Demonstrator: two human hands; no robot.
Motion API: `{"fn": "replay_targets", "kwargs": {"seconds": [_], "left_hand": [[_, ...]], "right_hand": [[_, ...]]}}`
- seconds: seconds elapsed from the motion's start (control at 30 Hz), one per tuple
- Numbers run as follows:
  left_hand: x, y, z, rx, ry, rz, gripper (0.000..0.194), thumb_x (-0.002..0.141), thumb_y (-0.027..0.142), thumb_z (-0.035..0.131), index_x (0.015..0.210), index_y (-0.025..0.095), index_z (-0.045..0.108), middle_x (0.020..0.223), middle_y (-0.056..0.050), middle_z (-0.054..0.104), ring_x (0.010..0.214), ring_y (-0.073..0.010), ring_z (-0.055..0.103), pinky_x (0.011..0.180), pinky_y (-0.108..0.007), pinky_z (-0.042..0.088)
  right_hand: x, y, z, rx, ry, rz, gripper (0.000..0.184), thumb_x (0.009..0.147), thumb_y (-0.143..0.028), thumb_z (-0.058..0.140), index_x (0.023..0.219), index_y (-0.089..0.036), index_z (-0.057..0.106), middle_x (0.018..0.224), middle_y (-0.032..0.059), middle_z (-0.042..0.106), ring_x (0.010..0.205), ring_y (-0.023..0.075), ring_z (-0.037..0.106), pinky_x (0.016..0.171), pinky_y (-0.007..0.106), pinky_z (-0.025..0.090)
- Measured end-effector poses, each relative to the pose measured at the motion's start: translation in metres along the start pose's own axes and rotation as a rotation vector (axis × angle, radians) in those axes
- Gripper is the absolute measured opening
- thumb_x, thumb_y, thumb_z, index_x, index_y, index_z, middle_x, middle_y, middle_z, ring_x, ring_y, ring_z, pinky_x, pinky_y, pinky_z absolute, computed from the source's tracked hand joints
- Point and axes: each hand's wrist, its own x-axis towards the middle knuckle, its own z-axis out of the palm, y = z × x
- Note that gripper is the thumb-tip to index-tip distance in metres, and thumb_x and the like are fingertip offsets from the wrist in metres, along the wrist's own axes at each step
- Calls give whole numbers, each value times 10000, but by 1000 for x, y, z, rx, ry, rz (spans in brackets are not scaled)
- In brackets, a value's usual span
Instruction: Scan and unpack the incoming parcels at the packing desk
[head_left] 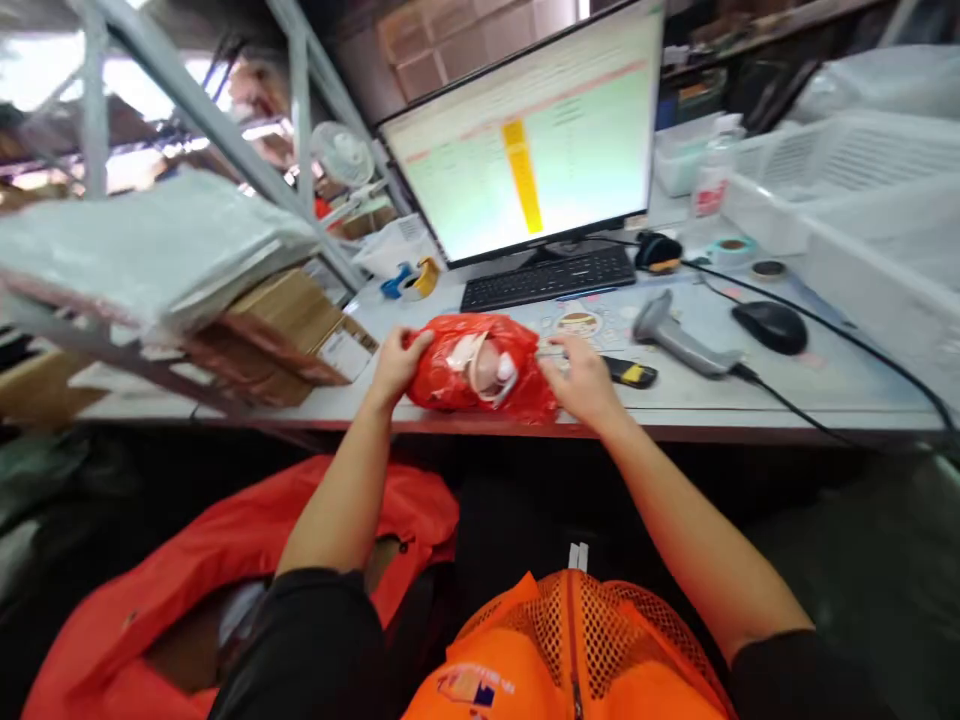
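2 hands held the red plastic bag [517,390] at the bench's [825,398] front edge: your left hand [397,365] clenched its end, while your right hand [585,382] lay on the other, its grip unclear. A grey barcode scanner [679,335] sat within reach.

The camera sat on my head and looked forward and down, so I saw my own body from above: my orange mesh vest [570,650] rose from the bottom edge of the frame, and my left hand [397,365] and right hand [585,380] reached out ahead of it. Those hands were fairly near the lens, at the front edge of the desk [675,415], while the monitor [521,130] stood farther off, ahead near the top edge.
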Motion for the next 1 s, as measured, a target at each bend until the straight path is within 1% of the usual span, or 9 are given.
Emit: {"fn": "replay_targets", "kwargs": {"seconds": [0.1,0.27,0.37,0.5,0.67,0.73,0.8,0.9,1.0], "left_hand": [[-8,-38,-18,-109,125,-79,231,902,350,731,857,177,584,805,14,600,791,-159,556,789,-283,464],[-1,-41,-2,-307,85,-24,297,872,432,699,757,202,551,716,20,547,698,-153,485,696,-291,418],[2,-56,3,-558,12,-57,417,868,585,708,797,216,530,722,6,569,675,-161,510,657,-295,445],[8,-81,23,-820,-25,-20,588,864,797,638,848,224,507,751,-13,603,658,-170,547,650,-310,485],[14,-91,39,-284,68,26,511,1086,629,341,858,224,554,731,-32,620,749,-221,641,696,-309,464],[8,-90,40,55,-19,-19,435,1120,507,312,1030,215,621,846,-74,712,848,-267,707,752,-335,482],[0,-90,41,317,-150,-46,324,1099,421,419,1180,196,639,1010,-132,765,961,-321,739,812,-366,498],[-4,-93,46,422,-253,-50,279,1033,337,563,1243,177,655,1147,-182,761,1070,-376,732,880,-404,509],[10,-103,48,410,-228,-94,283,1038,300,544,1235,140,670,1153,-221,744,1122,-406,708,944,-465,509]], "right_hand": [[31,-25,22,-87,-60,-187,297,997,-324,555,1229,-195,689,1254,127,737,1177,293,664,1075,445,495],[58,-54,64,-232,-249,-409,222,1002,-277,528,1046,-219,738,1180,94,757,1169,281,639,1108,452,431],[67,-55,82,-329,-310,-450,292,997,-333,573,1209,-214,735,1347,117,706,1281,308,594,1156,497,373],[71,-50,83,-392,-397,-446,490,1000,-389,579,1455,-215,634,1537,134,594,1431,330,506,1181,522,354],[73,-49,77,-423,-426,-383,503,1017,-429,537,1464,-217,629,1560,144,568,1435,334,512,1161,539,377],[73,-50,77,-435,-434,-383,512,1022,-445,527,1471,-219,625,1558,149,565,1426,339,517,1152,553,387],[74,-50,77,-464,-449,-395,514,1033,-452,506,1484,-234,620,1546,154,565,1418,348,518,1135,569,401],[74,-49,75,-499,-482,-428,514,1050,-446,478,1515,-267,606,1550,150,546,1410,352,515,1122,580,414],[72,-46,73,-493,-464,-416,499,1053,-449,484,1500,-275,621,1548,142,531,1400,351,512,1129,581,421]]}}
